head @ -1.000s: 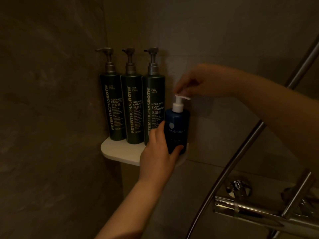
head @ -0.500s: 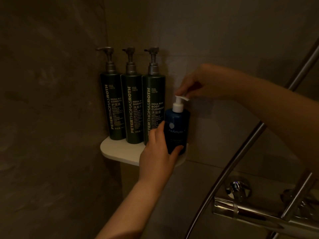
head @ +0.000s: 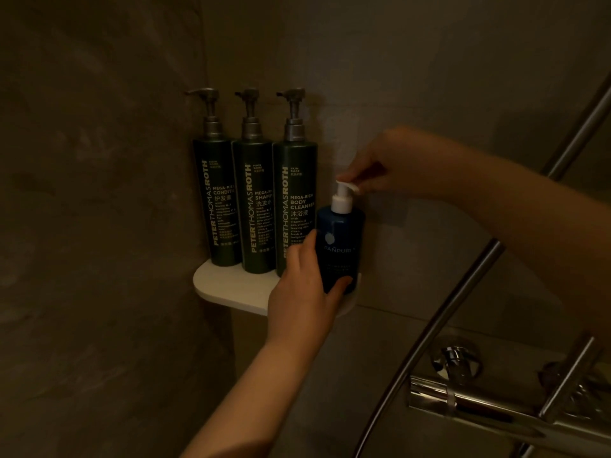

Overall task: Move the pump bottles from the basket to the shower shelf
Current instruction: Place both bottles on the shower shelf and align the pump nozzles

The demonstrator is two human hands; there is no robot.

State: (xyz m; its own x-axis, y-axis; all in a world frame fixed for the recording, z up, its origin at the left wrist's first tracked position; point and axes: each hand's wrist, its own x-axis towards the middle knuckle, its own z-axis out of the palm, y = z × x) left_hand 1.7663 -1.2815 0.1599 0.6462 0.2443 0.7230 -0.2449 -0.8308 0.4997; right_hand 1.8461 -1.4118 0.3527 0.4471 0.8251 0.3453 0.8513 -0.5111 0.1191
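Observation:
Three tall dark green pump bottles stand in a row on the white corner shelf [head: 224,285]: conditioner [head: 216,206], shampoo [head: 254,213] and body cleanser [head: 292,206]. A shorter blue bottle [head: 340,246] with a white pump stands at the shelf's right end. My left hand [head: 304,292] wraps its lower body from the front. My right hand [head: 393,163] pinches the white pump head from above. The basket is out of view.
Dark tiled walls meet in the corner behind the shelf. A chrome shower hose [head: 463,285] runs diagonally at the right. A chrome mixer valve [head: 479,401] with knobs sits at the lower right, below my right forearm.
My right hand's fingers have closed down onto the white pump head, and the nozzle has turned slightly. The left hand and the blue bottle stay where they were.

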